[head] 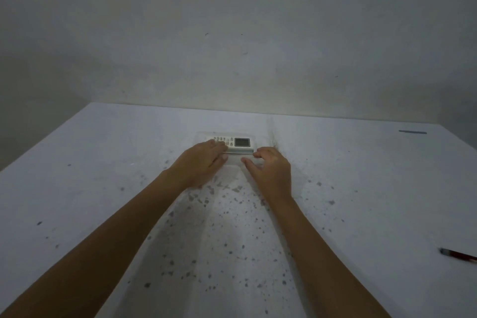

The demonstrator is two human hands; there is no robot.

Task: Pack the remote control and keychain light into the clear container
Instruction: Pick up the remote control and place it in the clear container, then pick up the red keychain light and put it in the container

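Remote [233,142] lies inside the clear container [200,135] near the worktop's [103,162] far edge. Left hand [204,162] rests flat, fingers spread on the remote's keypad end; right hand [271,168] hovers at the container's near rim, fingers curled, holding nothing. Judged light, rigid and smooth; grip its long sides. Keychain light not visible.

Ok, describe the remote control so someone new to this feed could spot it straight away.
Start at the white speckled table and follow both forearms to where the hands meet near its far edge. Just beyond the fingertips of the left hand lies the remote control, long side facing the person. It is the only white slab with a grey screen at its right end and small buttons at its left.
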